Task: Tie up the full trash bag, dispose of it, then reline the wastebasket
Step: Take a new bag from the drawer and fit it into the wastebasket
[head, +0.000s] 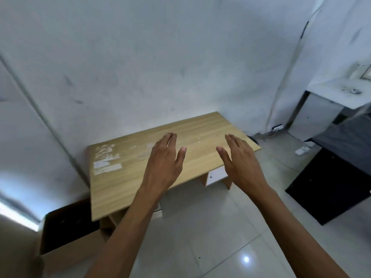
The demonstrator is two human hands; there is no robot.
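My left hand (163, 161) and my right hand (241, 163) are stretched out side by side in front of me, palms down, over a low wooden table. Both hands are empty, with the fingers straight and the thumbs spread toward each other. No trash bag, wastebasket or liner shows anywhere in the head view.
The light wooden table (112, 189) stands against a white wall, with pale residue patches on its left part. An open cardboard box (66, 235) sits at the lower left. At the right are a black cabinet (331, 189), a white desk (331, 91) and cables on the tiled floor (210, 227).
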